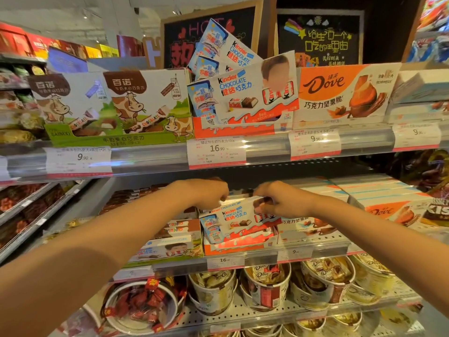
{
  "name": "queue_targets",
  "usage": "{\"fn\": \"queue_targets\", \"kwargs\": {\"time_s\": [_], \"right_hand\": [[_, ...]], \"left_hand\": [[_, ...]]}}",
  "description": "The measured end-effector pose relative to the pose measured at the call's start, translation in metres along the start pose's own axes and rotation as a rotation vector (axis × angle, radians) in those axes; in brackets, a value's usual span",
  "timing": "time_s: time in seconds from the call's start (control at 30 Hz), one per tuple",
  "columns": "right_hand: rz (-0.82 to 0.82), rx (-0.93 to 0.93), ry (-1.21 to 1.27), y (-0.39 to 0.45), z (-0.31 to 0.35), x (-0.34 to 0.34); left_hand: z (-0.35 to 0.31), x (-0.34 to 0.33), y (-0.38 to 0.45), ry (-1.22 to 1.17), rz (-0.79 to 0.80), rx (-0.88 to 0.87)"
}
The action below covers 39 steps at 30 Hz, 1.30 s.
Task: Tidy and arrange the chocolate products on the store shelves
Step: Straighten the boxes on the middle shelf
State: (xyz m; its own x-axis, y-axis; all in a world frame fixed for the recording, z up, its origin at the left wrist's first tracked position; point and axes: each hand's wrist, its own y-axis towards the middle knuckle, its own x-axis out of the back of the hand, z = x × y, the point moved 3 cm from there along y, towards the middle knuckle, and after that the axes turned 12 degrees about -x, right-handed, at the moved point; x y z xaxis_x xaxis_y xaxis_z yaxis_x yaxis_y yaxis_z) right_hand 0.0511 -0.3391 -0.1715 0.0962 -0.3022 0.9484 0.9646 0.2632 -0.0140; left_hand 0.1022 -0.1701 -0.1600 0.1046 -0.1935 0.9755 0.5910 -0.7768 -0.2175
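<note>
Hands meet over the Kinder Chocolate box (239, 218) standing at the front of the middle shelf, in its orange-and-white display tray (237, 245). The left hand (209, 193) curls its fingers shut on the box's top left edge; the right hand (274, 199) pinches the top right corner. Holding both upper corners probably lets the person square the box upright and face it forward. Just right of the box lie Dove nut-crunch boxes (393, 211); left of it sit darker chocolate packs (178, 228). Directly above it, on the upper shelf, several Kinder boxes (220, 48) lean askew, probably awaiting straightening. Below it stand Dove tubs (267, 284).
</note>
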Motion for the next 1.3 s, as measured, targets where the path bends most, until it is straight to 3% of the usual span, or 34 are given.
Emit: {"fn": "queue_targets", "kwargs": {"time_s": [0.13,0.23,0.33,0.6,0.77,0.93,1.17,1.3], "right_hand": [[-0.01,-0.049,0.074,0.008,-0.002,-0.007],[-0.085,-0.03,-0.23,0.009,0.003,-0.013],[-0.146,-0.003,-0.434,0.013,0.007,-0.016],[-0.062,-0.056,-0.538,0.03,0.019,-0.019],[0.039,-0.099,-0.396,0.035,0.017,-0.029],[0.056,-0.136,-0.345,0.039,0.017,-0.038],[0.109,-0.241,-0.221,0.045,0.016,-0.039],[0.137,-0.203,-0.318,0.044,0.021,-0.035]], "left_hand": [[-0.007,0.011,-0.034,0.008,-0.264,-0.086],[-0.004,0.004,-0.073,0.147,-0.53,-0.151],[0.008,-0.017,-0.112,0.146,-0.631,-0.192],[0.058,-0.065,-0.161,0.078,-0.516,-0.094],[0.083,-0.072,-0.171,-0.232,-0.521,0.077],[0.08,-0.067,-0.164,-0.404,-0.448,0.048],[0.092,-0.07,-0.153,-0.428,-0.401,0.049],[0.091,-0.069,-0.15,-0.414,-0.415,0.025]]}}
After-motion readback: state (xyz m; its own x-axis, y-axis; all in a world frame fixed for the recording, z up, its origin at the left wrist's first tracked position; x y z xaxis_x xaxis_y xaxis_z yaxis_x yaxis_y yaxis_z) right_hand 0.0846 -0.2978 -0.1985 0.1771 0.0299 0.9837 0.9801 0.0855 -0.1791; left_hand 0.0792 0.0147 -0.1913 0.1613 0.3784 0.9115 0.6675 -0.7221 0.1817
